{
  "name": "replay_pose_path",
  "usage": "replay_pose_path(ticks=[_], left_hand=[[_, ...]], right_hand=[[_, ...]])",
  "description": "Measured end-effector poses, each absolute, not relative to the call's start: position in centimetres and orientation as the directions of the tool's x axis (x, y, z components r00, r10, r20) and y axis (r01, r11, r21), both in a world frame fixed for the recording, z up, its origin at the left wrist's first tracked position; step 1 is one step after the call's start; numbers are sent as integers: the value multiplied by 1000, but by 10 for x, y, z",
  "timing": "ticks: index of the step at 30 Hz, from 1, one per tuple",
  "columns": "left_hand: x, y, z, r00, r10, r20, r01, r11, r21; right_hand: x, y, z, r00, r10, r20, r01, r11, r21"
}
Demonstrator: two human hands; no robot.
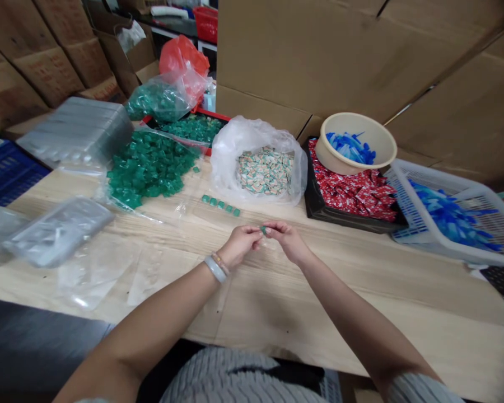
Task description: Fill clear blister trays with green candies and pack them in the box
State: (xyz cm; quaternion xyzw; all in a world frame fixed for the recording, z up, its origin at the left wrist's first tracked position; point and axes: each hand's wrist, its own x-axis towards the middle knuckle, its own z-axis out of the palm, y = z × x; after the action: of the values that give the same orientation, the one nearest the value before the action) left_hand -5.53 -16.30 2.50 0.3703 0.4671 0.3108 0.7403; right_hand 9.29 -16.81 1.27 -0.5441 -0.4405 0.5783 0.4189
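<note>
left hand point(239, 245), right hand point(288, 242): grip narrow, both pinch a small green piece point(262, 229) | over the wood surface point(361, 313) | row of green pieces point(220, 205) just ahead | big green pile point(149, 168) farther back

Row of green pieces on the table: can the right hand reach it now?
Probably yes: the green row lies just ahead of the right hand on the wooden table, nothing between, though that hand is pinching a green piece with the left hand.
</note>
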Motion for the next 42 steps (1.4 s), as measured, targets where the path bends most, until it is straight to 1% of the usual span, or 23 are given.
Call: replay_pose_path(ticks=[2,4,5,6,7,8,9,10,11,12,13,15,17,19,25,27,30,32,34,36,37,40,42], left_hand=[[-52,-163,29,423,728,-539,-218,659,720],[-56,-164,31,460,678,-574,-224,714,664],[-60,-164,32,459,679,-573,-189,704,684],[-65,-166,31,432,712,-553,-125,655,745],[-72,-168,30,384,774,-503,-25,554,832],[-80,-172,28,338,849,-406,118,390,913],[-87,-175,25,325,907,-267,286,175,942],[-93,-180,22,360,925,-124,441,-52,896],[-98,-185,18,433,901,-17,546,-247,801],[-102,-190,14,516,856,38,605,-395,691],[-104,-195,11,583,811,53,636,-495,592],[-107,-205,7,637,770,47,672,-583,457],[-115,-220,9,630,773,68,696,-601,392],[-135,-240,13,635,768,86,697,-617,365],[-211,-302,12,726,688,-2,647,-682,341],[-223,-298,9,733,680,34,632,-698,336],[-240,-258,15,697,704,134,637,-695,334],[-258,-211,25,574,797,186,723,-601,341],[-277,-159,34,316,927,203,865,-369,339],[-293,-114,36,69,982,178,950,-119,289],[-299,-97,34,2,988,155,962,-44,269],[-307,-72,22,-32,994,106,969,5,249],[-309,-71,15,-24,993,116,944,-16,331]], right_hand=[[90,-172,13,-38,989,-143,109,-138,-984],[89,-176,13,-64,998,-15,236,1,-972],[90,-177,13,-85,996,41,297,65,-953],[91,-178,13,-107,990,89,357,122,-926],[92,-179,13,-131,983,129,417,173,-892],[92,-179,12,-159,974,158,478,217,-851],[92,-179,11,-201,964,175,537,258,-803],[91,-179,9,-257,950,178,591,301,-748],[89,-178,5,-320,932,169,638,343,-690],[87,-178,2,-379,913,149,671,382,-636],[86,-177,-3,-426,896,128,692,414,-592],[85,-174,-13,-453,883,121,718,442,-538],[86,-172,-23,-403,899,170,744,430,-511],[87,-169,-31,-339,911,236,774,413,-481],[63,-166,-29,-180,899,399,839,352,-415],[44,-163,-16,-216,874,435,830,399,-389],[-6,-147,3,-423,812,402,707,573,-415],[-52,-124,10,-521,768,372,621,640,-452],[-100,-96,12,-544,768,338,585,636,-503],[-140,-68,9,-519,800,300,587,589,-556],[-153,-55,7,-499,817,289,595,565,-572],[-161,-19,0,-412,861,298,635,506,-584],[-151,5,-6,-338,896,286,673,443,-592]])
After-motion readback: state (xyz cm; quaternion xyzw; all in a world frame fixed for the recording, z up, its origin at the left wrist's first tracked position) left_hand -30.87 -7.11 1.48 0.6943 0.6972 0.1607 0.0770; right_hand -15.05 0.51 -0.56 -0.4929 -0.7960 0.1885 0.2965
